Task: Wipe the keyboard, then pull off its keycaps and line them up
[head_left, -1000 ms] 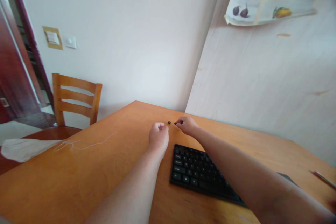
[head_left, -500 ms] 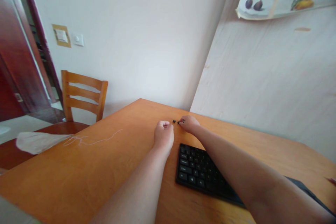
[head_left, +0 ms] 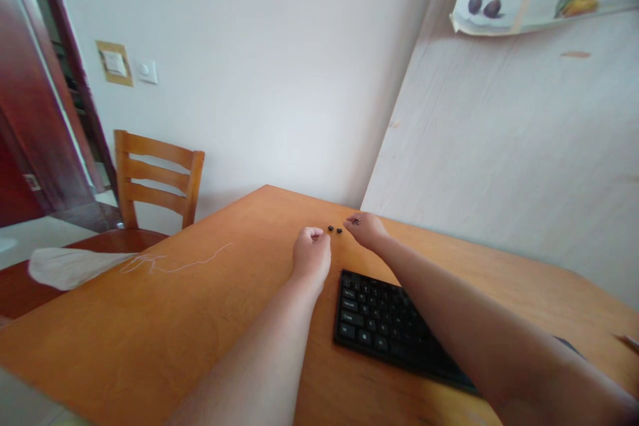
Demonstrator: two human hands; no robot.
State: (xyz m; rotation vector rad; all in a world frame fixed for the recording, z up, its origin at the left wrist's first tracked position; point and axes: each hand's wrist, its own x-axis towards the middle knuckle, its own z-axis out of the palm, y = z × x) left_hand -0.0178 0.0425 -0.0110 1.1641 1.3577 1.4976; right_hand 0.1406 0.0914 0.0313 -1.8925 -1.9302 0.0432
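Observation:
Two small black pieces lie side by side on the table between my hands: a left black piece (head_left: pixel 330 228) and a right black piece (head_left: pixel 339 231). They are too small to tell their kind. My left hand (head_left: pixel 312 254) rests closed on the table just left of them, its fingers curled; whatever is inside is hidden. Just right of the pieces, apart from them, my right hand (head_left: pixel 368 229) has its fingers curled in, with something small and dark showing between them. Below my right forearm sits a black keyboard (head_left: pixel 367 319), partly covered by the arm.
The wooden table (head_left: pixel 239 306) reaches to the wall. A white bag-like thing (head_left: pixel 74 267) with thin string (head_left: pixel 184 269) lies over its left edge. A wooden chair (head_left: pixel 158 170) stands beyond that edge. A thin object (head_left: pixel 628 342) lies at the far right.
My right hand has drawn back to the right, away from the right black piece, which now lies free on the table. My left hand has stayed in place.

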